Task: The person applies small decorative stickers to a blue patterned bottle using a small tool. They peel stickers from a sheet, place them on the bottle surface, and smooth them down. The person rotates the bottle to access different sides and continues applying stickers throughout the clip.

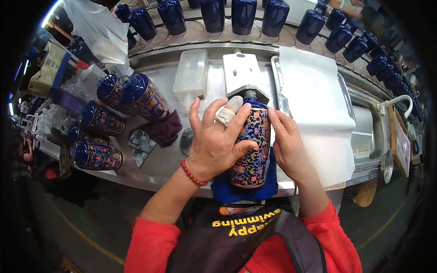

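In front of me a dark blue bottle (pixel 256 148) with a colourful floral pattern leans back, its neck toward a black notched rest (pixel 251 89). A blue cloth (pixel 268 186) lies under its base. My left hand (pixel 214 143) is on the bottle's left side, index finger at the shoulder and thumb across the front; the other fingers are spread and raised. A pale cloth finger cover (pixel 226 113) with a band sits on one finger. My right hand (pixel 290 148) presses its fingertips to the bottle's upper right side, its thumb mostly hidden.
Several patterned bottles (pixel 101 119) stand at the left beside a dark purple cloth (pixel 165 129). A clear plastic container (pixel 191 73) and a white board (pixel 241 70) lie behind; white sheets (pixel 314 91) cover a tray at right. Plain blue bottles (pixel 243 17) line the curved conveyor (pixel 200 32).
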A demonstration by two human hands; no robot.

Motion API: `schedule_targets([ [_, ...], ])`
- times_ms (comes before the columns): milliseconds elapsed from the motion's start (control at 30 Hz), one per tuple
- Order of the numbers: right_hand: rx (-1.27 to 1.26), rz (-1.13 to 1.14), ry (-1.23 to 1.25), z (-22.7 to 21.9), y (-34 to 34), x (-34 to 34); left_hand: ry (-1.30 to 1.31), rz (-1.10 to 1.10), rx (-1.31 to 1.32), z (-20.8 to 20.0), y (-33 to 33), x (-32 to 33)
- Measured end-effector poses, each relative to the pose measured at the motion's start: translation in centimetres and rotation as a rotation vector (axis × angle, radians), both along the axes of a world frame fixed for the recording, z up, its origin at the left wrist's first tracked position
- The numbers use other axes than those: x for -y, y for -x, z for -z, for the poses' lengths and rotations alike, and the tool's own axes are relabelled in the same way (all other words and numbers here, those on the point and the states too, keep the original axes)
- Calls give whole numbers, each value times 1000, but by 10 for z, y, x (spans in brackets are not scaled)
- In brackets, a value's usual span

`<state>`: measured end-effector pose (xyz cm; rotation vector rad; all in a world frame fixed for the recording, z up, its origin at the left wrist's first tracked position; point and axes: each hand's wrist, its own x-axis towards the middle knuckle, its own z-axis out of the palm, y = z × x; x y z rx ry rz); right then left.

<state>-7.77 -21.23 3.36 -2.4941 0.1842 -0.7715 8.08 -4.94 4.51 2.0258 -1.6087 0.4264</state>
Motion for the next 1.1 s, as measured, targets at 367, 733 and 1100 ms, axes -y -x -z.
schedule_targets([
  [367, -7, -11, -79, 3, 10, 0, 19, 36, -33, -2, 0, 1],
  [733, -30, 24, -61, 22, 49, -13, -68, 163, 3, 15, 53, -46],
  [1100, -40, -38, -35, 29, 78, -45, 95, -30, -176, 47, 99, -94],
])
